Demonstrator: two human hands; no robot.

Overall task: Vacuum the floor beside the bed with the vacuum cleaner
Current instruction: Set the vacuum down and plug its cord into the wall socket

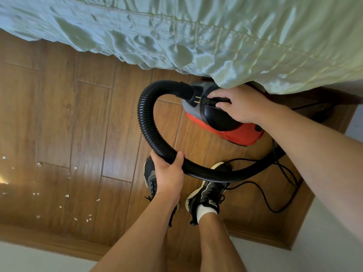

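Bed [176, 20] fills the far side. Its pale green satin cover [241, 75] hangs crumpled over the edge toward the floor. Wood-plank floor [88, 124] takes up most of the rest, brown and glossy, with a bright glare patch at the left edge.

Vacuum cleaner [235, 132] sits on the floor at far right, right against the bed. It has a red lower shell and a grey and black top, and its far side is tucked under the hanging cover. Black ribbed hose [146, 118] leaves the vacuum's left end, loops left and then nearward, crosses above your shoes and runs off right behind your right forearm.

Your left hand [170, 174] grips the hose at the near part of the loop, fingers wrapped under, thumb over the top. Your right hand [241, 105] is on top of the vacuum body, thumb and fingers pinching the black plug [207, 101]. The plug's two brass prongs point left toward the hose end.

Thin black cord [261, 195] lies in loose loops on the floor at near right, beside your right shoe. Your shoes [208, 193] are black with pale soles, side by side, nearer than the vacuum. A white sock [205, 212] shows at the right ankle. Small pale scraps [67, 195] are scattered over the floor at left, well apart from the vacuum.
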